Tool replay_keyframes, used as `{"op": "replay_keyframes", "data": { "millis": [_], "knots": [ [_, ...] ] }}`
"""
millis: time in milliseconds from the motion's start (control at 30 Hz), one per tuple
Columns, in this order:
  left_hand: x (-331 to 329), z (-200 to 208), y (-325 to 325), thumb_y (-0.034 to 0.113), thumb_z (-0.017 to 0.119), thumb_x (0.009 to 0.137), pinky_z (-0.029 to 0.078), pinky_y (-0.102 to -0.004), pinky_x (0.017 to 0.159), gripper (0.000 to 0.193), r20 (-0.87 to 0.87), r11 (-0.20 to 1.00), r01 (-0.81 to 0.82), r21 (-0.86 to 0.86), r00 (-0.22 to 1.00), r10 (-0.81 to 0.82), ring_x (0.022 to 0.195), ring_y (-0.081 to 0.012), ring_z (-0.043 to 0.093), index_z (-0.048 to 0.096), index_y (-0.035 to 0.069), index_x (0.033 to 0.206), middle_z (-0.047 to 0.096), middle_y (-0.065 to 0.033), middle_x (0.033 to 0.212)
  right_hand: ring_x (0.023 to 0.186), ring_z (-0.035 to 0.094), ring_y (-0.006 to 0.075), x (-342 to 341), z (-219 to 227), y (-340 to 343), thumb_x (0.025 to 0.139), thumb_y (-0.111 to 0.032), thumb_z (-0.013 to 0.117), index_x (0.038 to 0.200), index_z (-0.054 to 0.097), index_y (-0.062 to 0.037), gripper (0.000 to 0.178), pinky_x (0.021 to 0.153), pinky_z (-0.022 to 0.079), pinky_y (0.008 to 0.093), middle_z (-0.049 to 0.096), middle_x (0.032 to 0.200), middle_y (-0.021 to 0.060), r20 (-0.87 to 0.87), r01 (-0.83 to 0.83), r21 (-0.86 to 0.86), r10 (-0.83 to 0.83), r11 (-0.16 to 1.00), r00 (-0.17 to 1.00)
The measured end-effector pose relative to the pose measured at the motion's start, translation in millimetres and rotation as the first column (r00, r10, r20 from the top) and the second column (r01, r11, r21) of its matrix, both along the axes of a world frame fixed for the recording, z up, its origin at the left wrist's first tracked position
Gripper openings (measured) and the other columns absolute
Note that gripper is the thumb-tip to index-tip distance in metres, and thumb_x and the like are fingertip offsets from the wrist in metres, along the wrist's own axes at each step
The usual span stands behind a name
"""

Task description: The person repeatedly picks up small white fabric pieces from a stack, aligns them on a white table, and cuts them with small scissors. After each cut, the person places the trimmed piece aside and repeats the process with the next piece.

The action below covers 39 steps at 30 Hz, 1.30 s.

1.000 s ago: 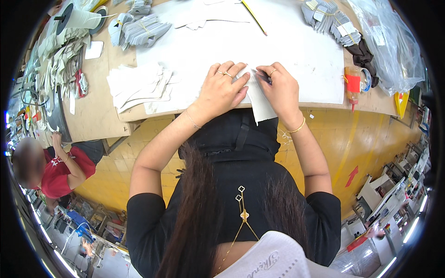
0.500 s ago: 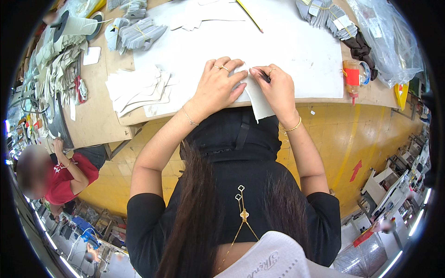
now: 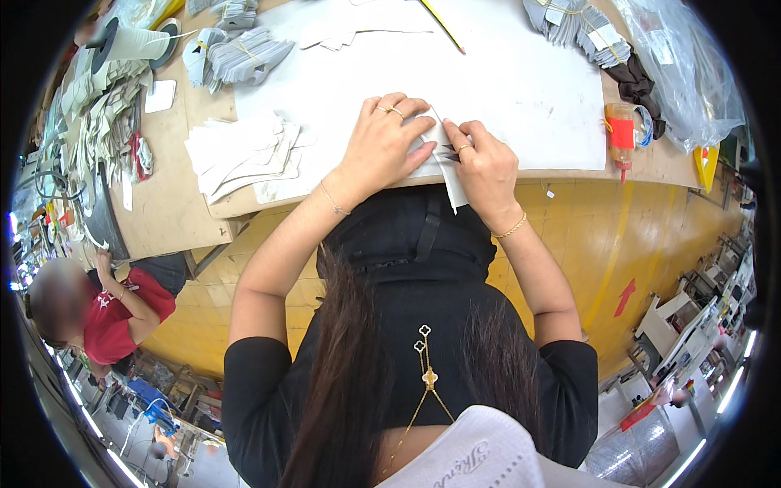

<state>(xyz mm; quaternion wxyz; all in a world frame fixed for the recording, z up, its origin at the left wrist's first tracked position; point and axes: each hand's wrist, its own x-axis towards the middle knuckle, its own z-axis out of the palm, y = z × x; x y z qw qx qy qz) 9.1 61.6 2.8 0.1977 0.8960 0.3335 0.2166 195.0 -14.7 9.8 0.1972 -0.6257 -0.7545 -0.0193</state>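
My left hand presses and pinches a thin white cut piece at the table's front edge. The lower end of this piece tapers and hangs past the edge toward my lap. In my right hand is a pair of small dark thread snips, mostly hidden by the fingers. Two pointed blade tips stick out to the left, apart from each other, across the white piece. To the left of my hands lies a loose fanned stack of white cut pieces.
Bundles of grey pieces lie at the back left, more grey bundles at the back right. A yellow pencil rests on the white sheet. At right are a glue bottle and clear plastic bags. A person in red sits at left.
My right hand has turned and lowered a little, and the snips' tips now point left over the white piece. My left hand stays nearly in place. The piece's hanging end looks narrower.
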Motion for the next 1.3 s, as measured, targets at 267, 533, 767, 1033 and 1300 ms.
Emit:
{"op": "replay_keyframes", "data": {
  "millis": [267,533,767,1033,1300],
  "knots": [
    [1,-2,11,0.022,0.075,0.085,0.041,-0.0416,0.100,0.023,0.003,0.999,0.025,0.020,1.000,-0.025,0.116,-0.0238,0.057,0.073,0.013,0.105,0.066,-0.0031,0.119,0.068,0.063,0.0149,-6,4,-1,0.079,-0.007,0.070,0.115,0.076,-0.0073,0.037,0.057,0.051,0.0303,0.060,0.090,0.0013,0.081,-0.007,-0.019,0.009,1.000,0.997],
    [-7,2,19,0.021,0.073,0.088,0.040,-0.0408,0.097,0.033,-0.095,0.992,0.037,0.121,0.995,-0.026,0.113,-0.0265,0.057,0.072,0.014,0.120,0.063,-0.0056,0.118,0.063,0.060,0.0140,-2,5,1,0.082,-0.010,0.067,0.113,0.072,-0.0009,0.033,0.056,0.050,0.0285,0.056,0.090,0.0031,0.126,-0.105,-0.013,0.106,0.994,0.986],
    [-20,-1,19,-0.004,0.064,0.089,0.043,-0.0420,0.104,0.049,0.156,0.959,-0.255,0.123,0.959,0.235,0.118,-0.0322,0.060,0.059,0.004,0.137,0.065,-0.0129,0.129,0.061,0.063,0.0146,-27,-8,53,0.084,-0.010,0.065,0.104,0.070,-0.0021,0.022,0.054,0.052,0.0305,0.057,0.089,0.0040,0.045,-0.201,0.045,0.199,0.979,0.979],
    [-39,-10,19,-0.005,0.060,0.089,0.043,-0.0412,0.106,0.063,0.125,0.987,-0.162,0.001,0.979,0.161,0.118,-0.0300,0.062,0.044,0.006,0.149,0.067,-0.0116,0.132,0.064,0.066,0.0159,-32,-3,58,0.082,-0.009,0.066,0.102,0.074,-0.0072,0.021,0.055,0.053,0.0311,0.059,0.088,0.0031,-0.125,-0.211,0.032,0.213,0.977,0.969],
    [-40,-3,18,0.008,0.065,0.092,0.042,-0.0411,0.109,0.049,0.027,0.989,-0.148,0.012,0.989,0.148,0.128,-0.0281,0.058,0.056,0.007,0.140,0.063,-0.0106,0.139,0.064,0.065,0.0159,-20,10,26,0.081,-0.008,0.069,0.102,0.076,-0.0089,0.023,0.056,0.052,0.0300,0.060,0.084,0.0020,-0.162,-0.186,-0.016,0.181,0.982,0.970]
  ]
}}
